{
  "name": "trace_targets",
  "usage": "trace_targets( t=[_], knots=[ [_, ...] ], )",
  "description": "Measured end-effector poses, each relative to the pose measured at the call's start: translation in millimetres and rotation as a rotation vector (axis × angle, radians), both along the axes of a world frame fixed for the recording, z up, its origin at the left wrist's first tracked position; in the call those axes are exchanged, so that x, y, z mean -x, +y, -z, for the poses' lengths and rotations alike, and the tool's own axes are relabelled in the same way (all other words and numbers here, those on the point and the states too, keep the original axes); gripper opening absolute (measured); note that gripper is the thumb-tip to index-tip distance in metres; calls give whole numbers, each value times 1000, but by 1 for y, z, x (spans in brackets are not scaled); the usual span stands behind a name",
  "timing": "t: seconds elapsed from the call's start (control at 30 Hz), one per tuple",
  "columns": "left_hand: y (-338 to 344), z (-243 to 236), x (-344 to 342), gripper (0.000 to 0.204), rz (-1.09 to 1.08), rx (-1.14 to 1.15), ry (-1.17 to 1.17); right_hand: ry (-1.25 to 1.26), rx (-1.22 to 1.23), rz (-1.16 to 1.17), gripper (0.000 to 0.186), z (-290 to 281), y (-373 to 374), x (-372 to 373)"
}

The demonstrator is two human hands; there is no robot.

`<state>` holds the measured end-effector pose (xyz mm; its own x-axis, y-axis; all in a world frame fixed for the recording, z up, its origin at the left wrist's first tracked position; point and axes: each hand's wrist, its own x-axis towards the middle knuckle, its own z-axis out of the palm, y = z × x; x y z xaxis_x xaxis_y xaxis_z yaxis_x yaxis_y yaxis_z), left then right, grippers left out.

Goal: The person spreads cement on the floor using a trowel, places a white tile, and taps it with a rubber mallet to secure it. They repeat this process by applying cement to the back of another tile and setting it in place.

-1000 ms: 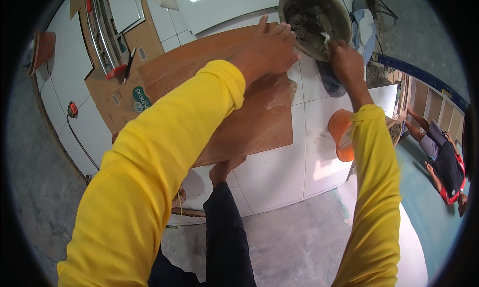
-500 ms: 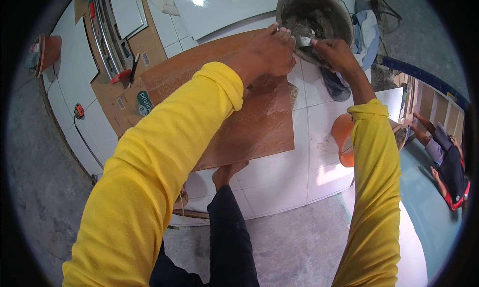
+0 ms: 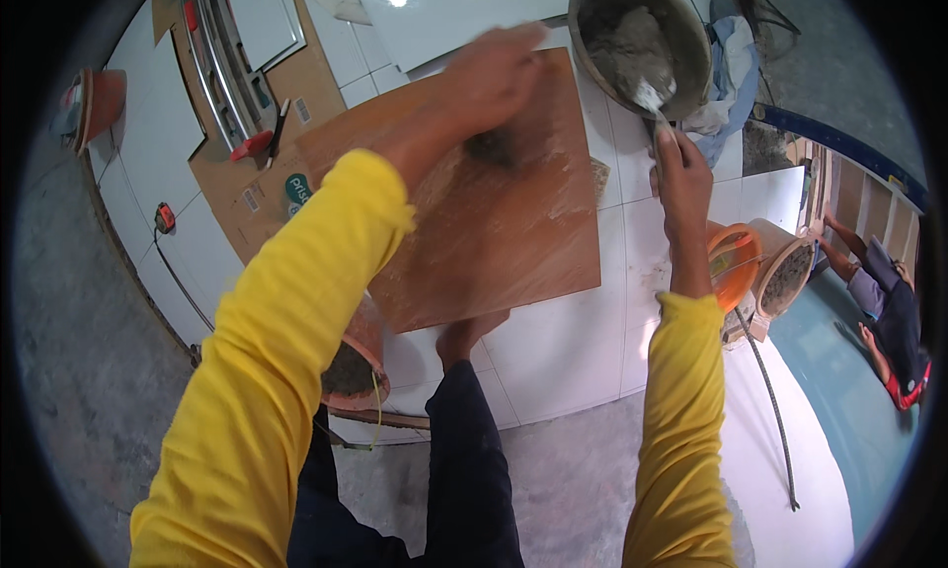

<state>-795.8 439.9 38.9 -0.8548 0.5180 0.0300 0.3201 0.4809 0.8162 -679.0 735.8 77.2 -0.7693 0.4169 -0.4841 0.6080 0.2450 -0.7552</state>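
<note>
A large brown tile (image 3: 533,242) lies in front of me, its surface streaked with pale smears. Above its far part is my left hand (image 3: 499,79), smeared by motion, so its fingers and anything in them cannot be made out. Below that hand, a dark patch (image 3: 491,148) shows on the tile, too blurred to name. My right hand (image 3: 681,173) is closed around the handle of a small trowel (image 3: 649,98), whose bright blade points into the bucket (image 3: 585,37) at the far right. Grey wet mortar (image 3: 632,49) lies inside that bucket.
Left of the tile, a tile cutter (image 3: 212,69) and a black marker (image 3: 279,131) rest on cardboard; a tape measure (image 3: 165,217) lies farther left. Orange buckets (image 3: 739,272) stand at right, another bucket (image 3: 367,346) near my foot. A person (image 3: 884,311) is at far right.
My left hand has moved left and farther away, from beside the bucket to over the tile. My right hand has come down and nearer, with the trowel blade at the bucket's near side.
</note>
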Motion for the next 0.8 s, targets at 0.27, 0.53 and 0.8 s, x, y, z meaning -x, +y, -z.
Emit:
trace_targets(
  t=[0.27,0.53,0.8],
  knots=[
    [-211,-7,-148,43,-1143,-81,-356,282,-498,-222,30,-51,-137,-170],
    [-239,-10,-235,51,-972,-308,-1114,192,-766,-392,34,-71,-217,-212],
    [-237,-20,-220,52,-917,-470,-1301,-193,47,145,37,-69,-239,-192]
  ],
)
